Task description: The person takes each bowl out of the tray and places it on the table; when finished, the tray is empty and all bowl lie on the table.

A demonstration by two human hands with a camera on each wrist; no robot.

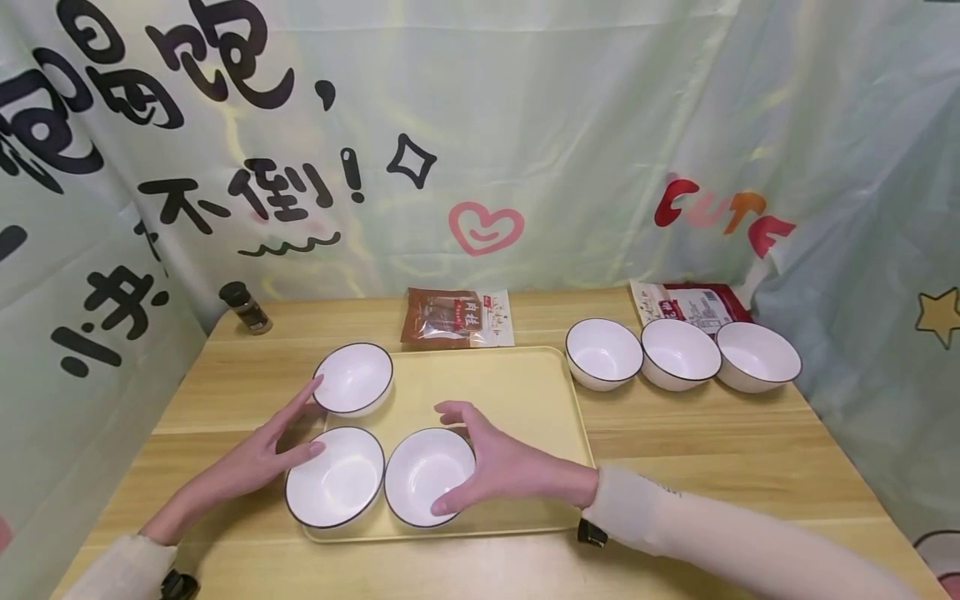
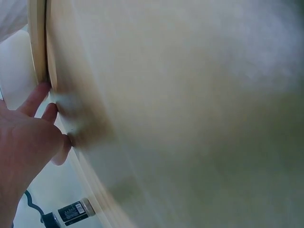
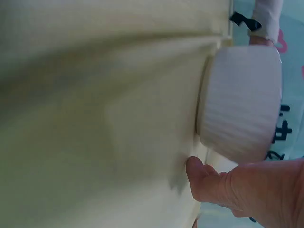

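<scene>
Three white bowls with dark rims stand at the left of a yellow tray (image 1: pixel 517 400): a back bowl (image 1: pixel 354 379), a front-left bowl (image 1: pixel 335 477) and a front-middle bowl (image 1: pixel 420 467). With fingers extended, my left hand (image 1: pixel 258 454) lies by the left pair, its forefinger at the back bowl's rim and its thumb at the front-left bowl's rim. My right hand (image 1: pixel 502 458) spreads over the right side of the front-middle bowl, thumb across its rim and fingers beyond it. Whether that thumb touches the bowl cannot be told. The right wrist view shows a white bowl (image 3: pixel 242 99) beside the hand.
Three more white bowls, a left one (image 1: pixel 603 354), a middle one (image 1: pixel 681 354) and a right one (image 1: pixel 759 358), line up right of the tray. Behind lie a brown food packet (image 1: pixel 442 318) and a red-and-white packet (image 1: pixel 690 304). A dark-capped jar (image 1: pixel 246 308) stands back left.
</scene>
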